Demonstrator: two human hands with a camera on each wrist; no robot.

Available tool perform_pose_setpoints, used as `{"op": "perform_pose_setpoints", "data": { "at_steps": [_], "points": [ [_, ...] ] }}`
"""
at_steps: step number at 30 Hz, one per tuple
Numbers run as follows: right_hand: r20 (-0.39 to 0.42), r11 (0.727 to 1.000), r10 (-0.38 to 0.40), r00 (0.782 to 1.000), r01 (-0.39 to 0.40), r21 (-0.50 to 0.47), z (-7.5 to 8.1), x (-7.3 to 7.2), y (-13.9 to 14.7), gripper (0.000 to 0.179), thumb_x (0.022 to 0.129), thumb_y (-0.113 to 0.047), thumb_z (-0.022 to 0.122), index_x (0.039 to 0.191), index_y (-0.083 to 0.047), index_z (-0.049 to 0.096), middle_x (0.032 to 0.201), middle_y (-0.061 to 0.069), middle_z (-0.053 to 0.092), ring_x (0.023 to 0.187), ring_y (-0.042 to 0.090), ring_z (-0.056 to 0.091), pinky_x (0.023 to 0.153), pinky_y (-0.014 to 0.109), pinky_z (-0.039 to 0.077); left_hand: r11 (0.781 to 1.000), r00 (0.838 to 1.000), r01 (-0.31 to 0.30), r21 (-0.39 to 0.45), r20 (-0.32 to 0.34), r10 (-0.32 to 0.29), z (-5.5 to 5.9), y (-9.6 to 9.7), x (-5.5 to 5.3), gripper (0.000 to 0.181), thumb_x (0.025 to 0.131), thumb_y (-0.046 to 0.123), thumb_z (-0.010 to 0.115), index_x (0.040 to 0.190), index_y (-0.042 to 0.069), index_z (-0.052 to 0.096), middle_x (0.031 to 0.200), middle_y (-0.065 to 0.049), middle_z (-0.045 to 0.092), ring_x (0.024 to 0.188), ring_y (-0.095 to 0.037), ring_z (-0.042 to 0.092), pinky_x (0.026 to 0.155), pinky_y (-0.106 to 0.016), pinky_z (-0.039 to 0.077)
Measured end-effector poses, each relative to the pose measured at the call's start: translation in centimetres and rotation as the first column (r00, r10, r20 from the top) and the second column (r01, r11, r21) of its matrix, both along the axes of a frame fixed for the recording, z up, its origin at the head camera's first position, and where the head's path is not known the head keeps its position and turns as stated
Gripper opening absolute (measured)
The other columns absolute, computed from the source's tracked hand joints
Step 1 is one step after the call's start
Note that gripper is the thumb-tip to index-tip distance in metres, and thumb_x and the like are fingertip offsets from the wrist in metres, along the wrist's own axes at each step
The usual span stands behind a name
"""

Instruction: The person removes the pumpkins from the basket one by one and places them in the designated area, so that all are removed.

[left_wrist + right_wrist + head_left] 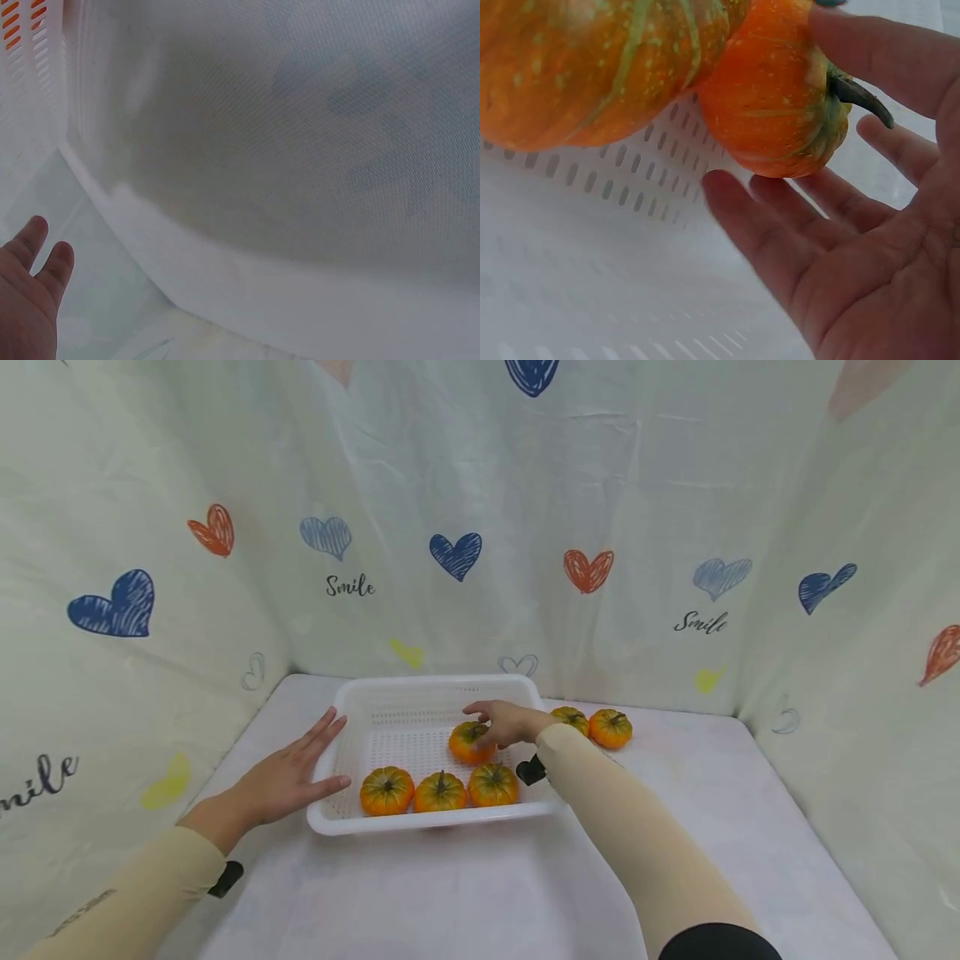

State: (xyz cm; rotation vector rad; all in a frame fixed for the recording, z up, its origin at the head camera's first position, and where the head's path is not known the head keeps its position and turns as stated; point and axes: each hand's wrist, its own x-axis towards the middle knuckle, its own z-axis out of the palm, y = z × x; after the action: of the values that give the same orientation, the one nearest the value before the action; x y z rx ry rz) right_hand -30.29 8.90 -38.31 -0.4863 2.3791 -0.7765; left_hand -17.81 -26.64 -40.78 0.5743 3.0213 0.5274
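Altogether six pumpkins (pixel 440 792): four in one basket (pixel 435 821), two on table (pixel 450 893); left grip (pixel 288 781) spread at rim, right grip (pixel 513 722) loosely spread around one.

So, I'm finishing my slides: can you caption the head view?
Right hand at an orange pumpkin in a white basket, three more pumpkins along the near side, left hand at the left edge.

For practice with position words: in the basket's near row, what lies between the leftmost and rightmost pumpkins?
In the head view, a single middle pumpkin lies between the leftmost pumpkin and the rightmost pumpkin.
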Motion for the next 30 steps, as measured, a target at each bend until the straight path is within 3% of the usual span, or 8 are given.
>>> {"op": "perform_pose_setpoints", "data": {
  "at_steps": [9, 17, 30],
  "points": [
    [0.042, 1.000, -0.008, 0.999, 0.008, 0.008, -1.0, -0.4, 0.1, 0.069, 0.091, -0.024, 0.075, 0.152, -0.021, 0.042, 0.148, 0.015, 0.044, 0.111, 0.027, 0.056, 0.082, 0.038, 0.058, 1.000, 1.000, -0.017, -0.014, 0.008, 0.018, -0.3, 0.0, -0.2, 0.093, 0.095, 0.056, 0.057, 0.162, 0.018, 0.007, 0.167, -0.009, -0.001, 0.139, -0.049, 0.032, 0.102, -0.068, 0.035],
    [0.049, 0.999, -0.017, 0.999, 0.019, -0.029, -1.6, -0.2, 0.2, 0.073, 0.092, -0.029, 0.074, 0.155, -0.021, 0.037, 0.143, 0.016, 0.048, 0.097, 0.027, 0.062, 0.085, 0.037, 0.057, 1.000, 1.000, -0.013, -0.009, 0.008, 0.013, -0.3, 0.0, -0.2, 0.091, 0.095, 0.057, 0.056, 0.162, 0.017, 0.009, 0.167, -0.009, 0.000, 0.140, -0.048, 0.032, 0.103, -0.066, 0.035],
    [0.075, 0.998, -0.018, 0.997, 0.023, -0.054, -2.1, -0.6, 0.2, 0.074, 0.089, -0.025, 0.077, 0.153, -0.028, 0.041, 0.147, 0.017, 0.044, 0.101, 0.025, 0.059, 0.084, 0.039, 0.057, 1.000, 1.000, -0.019, -0.006, 0.014, 0.020, -0.2, 0.1, 0.1, 0.092, 0.095, 0.056, 0.057, 0.162, 0.018, 0.008, 0.167, -0.009, 0.000, 0.139, -0.050, 0.032, 0.102, -0.068, 0.035]
  ]
}}
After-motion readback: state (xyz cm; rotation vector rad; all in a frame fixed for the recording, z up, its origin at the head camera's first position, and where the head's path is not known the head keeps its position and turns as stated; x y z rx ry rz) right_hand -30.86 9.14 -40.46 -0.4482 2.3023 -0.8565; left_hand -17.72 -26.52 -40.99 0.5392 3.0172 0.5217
